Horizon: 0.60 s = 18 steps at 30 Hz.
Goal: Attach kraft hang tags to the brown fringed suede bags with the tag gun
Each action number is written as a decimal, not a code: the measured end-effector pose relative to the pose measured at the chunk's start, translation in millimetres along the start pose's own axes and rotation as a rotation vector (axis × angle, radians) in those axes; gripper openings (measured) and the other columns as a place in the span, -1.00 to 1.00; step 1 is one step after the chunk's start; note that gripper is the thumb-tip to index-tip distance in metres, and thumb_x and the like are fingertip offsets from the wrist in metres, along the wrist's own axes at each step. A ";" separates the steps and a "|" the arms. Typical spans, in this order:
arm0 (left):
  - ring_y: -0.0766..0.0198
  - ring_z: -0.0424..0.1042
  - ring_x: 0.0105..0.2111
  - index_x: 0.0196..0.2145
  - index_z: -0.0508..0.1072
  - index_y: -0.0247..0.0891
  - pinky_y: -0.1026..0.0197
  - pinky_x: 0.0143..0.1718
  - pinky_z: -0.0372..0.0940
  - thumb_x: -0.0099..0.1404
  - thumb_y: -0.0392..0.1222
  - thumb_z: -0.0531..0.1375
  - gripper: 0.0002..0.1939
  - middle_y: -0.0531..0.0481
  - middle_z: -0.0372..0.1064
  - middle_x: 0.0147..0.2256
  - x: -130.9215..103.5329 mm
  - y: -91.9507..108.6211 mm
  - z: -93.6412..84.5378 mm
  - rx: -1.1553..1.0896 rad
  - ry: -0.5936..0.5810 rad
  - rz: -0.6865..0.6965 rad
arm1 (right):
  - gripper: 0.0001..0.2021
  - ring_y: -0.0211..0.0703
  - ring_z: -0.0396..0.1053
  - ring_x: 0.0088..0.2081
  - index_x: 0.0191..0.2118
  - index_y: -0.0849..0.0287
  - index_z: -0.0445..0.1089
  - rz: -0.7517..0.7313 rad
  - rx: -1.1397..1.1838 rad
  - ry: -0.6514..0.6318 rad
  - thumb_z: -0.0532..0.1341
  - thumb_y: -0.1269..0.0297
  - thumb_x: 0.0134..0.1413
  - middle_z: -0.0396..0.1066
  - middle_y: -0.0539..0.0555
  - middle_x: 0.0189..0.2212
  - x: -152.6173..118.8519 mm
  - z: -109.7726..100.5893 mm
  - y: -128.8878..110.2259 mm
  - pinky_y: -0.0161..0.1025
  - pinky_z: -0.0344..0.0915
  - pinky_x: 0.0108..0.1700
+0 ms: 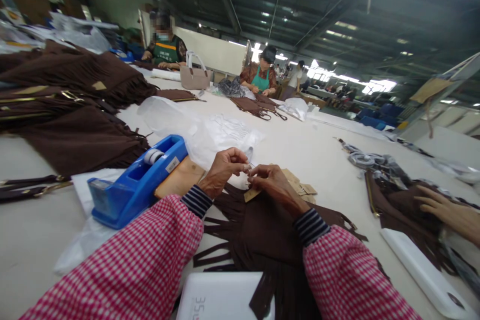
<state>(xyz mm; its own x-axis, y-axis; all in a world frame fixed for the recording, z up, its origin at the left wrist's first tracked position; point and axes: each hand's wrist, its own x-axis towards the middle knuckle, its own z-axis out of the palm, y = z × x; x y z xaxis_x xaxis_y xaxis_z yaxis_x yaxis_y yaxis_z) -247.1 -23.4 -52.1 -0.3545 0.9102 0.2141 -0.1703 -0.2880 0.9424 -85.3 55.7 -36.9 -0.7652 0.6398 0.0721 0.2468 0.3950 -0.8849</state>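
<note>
Over a dark brown fringed bag (272, 225), both hands meet with pinched fingers. My left hand (225, 170) grips a thin tag string, thumb against fingers. Close beside it, my right hand (277, 187) pinches the same string. A small tan paper tag (250, 195) hangs just under the right fingers, against the bag's upper edge. More tan tags (300, 185) lie on the table behind my right hand. The finest part of the string is too small to follow.
A blue tape dispenser (140, 185) stands left of my left arm. Piled brown fringed bags (75, 75) fill the far left. A white device (221, 297) lies in front, a white power bank (423, 270) at right. A co-worker's hand (446, 210) rests on another bag. Two people work opposite.
</note>
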 end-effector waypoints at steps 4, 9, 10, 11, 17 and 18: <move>0.29 0.49 -0.43 -0.32 0.45 -0.30 0.30 -0.45 0.27 -0.03 -0.24 0.42 -0.69 -0.02 0.52 -0.40 0.0 -2.0 -3.4 -0.059 -0.002 -0.049 | -0.81 -0.24 0.29 -0.52 -0.46 0.23 0.49 -0.015 0.034 -0.025 0.29 0.20 -0.01 0.40 0.00 -0.60 2.8 4.5 -0.9 -0.29 0.21 -0.41; 0.27 0.44 -0.42 -0.23 0.56 -0.33 0.29 -0.48 0.21 -0.10 -0.34 0.35 -0.62 -0.05 0.53 -0.35 0.5 -10.8 -9.0 0.158 -0.044 -0.242 | -0.74 -0.23 0.31 -0.48 -0.46 0.24 0.53 -0.052 0.028 0.042 0.28 0.15 0.09 0.45 0.03 -0.57 -0.7 0.7 10.9 -0.29 0.22 -0.36; 0.29 0.41 -0.45 -0.26 0.59 -0.34 0.29 -0.49 0.18 -0.12 -0.36 0.34 -0.64 -0.03 0.52 -0.38 -0.2 -12.3 -7.9 0.201 -0.072 -0.252 | -0.76 -0.22 0.34 -0.46 -0.42 0.24 0.55 -0.069 0.059 0.047 0.27 0.17 0.10 0.46 0.03 -0.55 -1.6 0.6 13.5 -0.29 0.24 -0.34; 0.31 0.38 -0.46 -0.30 0.60 -0.35 0.29 -0.48 0.16 -0.13 -0.36 0.34 -0.67 -0.02 0.50 -0.41 -1.1 -13.7 -6.1 0.232 -0.112 -0.253 | -0.78 -0.21 0.37 -0.44 -0.38 0.24 0.57 -0.092 0.096 0.051 0.27 0.19 0.11 0.47 0.03 -0.53 -2.3 1.1 15.8 -0.28 0.26 -0.32; 0.31 0.32 -0.47 -0.52 0.60 -0.35 0.28 -0.41 0.14 -0.02 -0.25 0.33 -0.90 0.02 0.43 -0.54 -4.0 -23.2 2.3 0.279 -0.200 -0.173 | -0.82 -0.16 0.41 -0.43 -0.42 0.22 0.58 -0.153 0.119 0.167 0.31 0.23 0.09 0.50 0.06 -0.52 -4.6 7.2 20.8 -0.26 0.30 -0.32; 0.32 0.32 -0.47 -0.52 0.60 -0.34 0.28 -0.42 0.13 -0.01 -0.27 0.30 -0.91 0.03 0.42 -0.55 -3.8 -23.8 1.8 0.274 -0.200 -0.166 | -0.79 -0.16 0.41 -0.43 -0.44 0.22 0.57 -0.146 0.108 0.182 0.31 0.20 0.09 0.50 0.06 -0.52 -4.6 7.2 20.9 -0.26 0.29 -0.33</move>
<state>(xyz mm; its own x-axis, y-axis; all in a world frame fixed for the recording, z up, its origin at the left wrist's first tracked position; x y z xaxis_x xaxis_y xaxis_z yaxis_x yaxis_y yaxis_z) -240.0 -19.4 -74.9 -0.1515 0.9858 0.0730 0.0515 -0.0659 0.9965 -81.0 56.3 -59.1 -0.6657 0.6933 0.2759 0.0695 0.4257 -0.9022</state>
